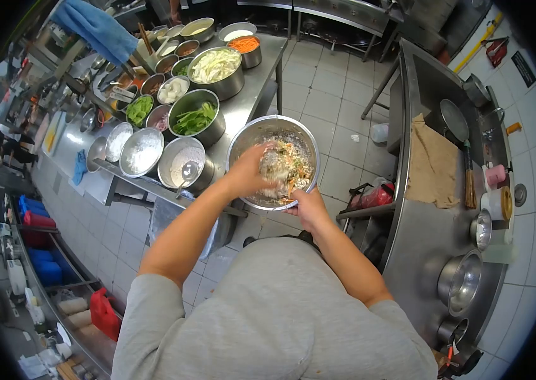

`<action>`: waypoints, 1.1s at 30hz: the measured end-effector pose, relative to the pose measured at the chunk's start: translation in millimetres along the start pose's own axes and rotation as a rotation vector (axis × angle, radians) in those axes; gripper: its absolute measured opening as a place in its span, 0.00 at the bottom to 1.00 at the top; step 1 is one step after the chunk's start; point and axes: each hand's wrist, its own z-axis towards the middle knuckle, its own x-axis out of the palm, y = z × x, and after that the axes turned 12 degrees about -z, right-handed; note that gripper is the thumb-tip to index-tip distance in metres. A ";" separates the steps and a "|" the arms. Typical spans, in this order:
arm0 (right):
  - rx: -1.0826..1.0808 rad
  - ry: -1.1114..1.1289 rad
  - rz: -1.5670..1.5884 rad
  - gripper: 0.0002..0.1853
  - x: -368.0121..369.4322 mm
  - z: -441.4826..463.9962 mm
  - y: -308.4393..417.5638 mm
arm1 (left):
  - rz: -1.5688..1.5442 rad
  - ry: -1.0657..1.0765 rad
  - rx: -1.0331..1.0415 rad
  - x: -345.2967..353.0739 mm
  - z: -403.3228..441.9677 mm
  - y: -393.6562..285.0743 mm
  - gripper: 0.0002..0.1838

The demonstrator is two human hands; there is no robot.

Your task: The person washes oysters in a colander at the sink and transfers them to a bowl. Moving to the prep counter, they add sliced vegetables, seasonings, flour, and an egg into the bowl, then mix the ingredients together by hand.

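A steel mixing bowl point(237, 136) is in front of my body, holding a floury mixture point(288, 166) with orange and green shreds. My left hand point(250, 170) reaches into the bowl from its left side. Its thumb and fingers look apart within the mixture, though motion blurs the fingertips and food partly covers them. My right hand point(310, 208) grips the near right rim, thumb over the edge and fingers underneath, partly hidden by the bowl.
On the left, a steel table point(261, 76) carries pots of cabbage point(216, 65), leafy greens point(194, 119), carrot shreds point(244, 44) and white powder point(187, 162). A steel counter point(401, 237) on the right holds cardboard point(432, 168), a strainer point(454, 120) and steel bowls point(461, 282).
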 end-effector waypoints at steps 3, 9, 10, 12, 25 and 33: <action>0.024 0.017 0.032 0.29 8.8 -14.0 7.6 | 0.580 -0.217 -0.310 37.9 -19.2 -30.9 0.64; 0.046 0.066 0.020 0.31 6.5 -2.3 -3.6 | 0.450 -0.319 -0.158 -4.9 19.7 -16.4 0.38; 0.063 0.084 0.062 0.31 4.4 -2.5 -6.8 | 0.487 -0.342 -0.231 -14.0 24.9 -24.0 0.34; 0.077 0.100 0.112 0.30 3.4 -3.7 -4.2 | 0.487 -0.379 -0.168 -27.4 34.2 -26.5 0.31; -0.028 -0.047 0.065 0.32 -15.1 -15.8 -7.6 | 0.386 0.221 -0.115 -11.6 4.1 -56.4 0.49; -0.135 -0.150 -0.107 0.42 -4.5 -2.8 -22.6 | -1.415 -0.312 -0.475 68.8 22.5 -41.0 0.24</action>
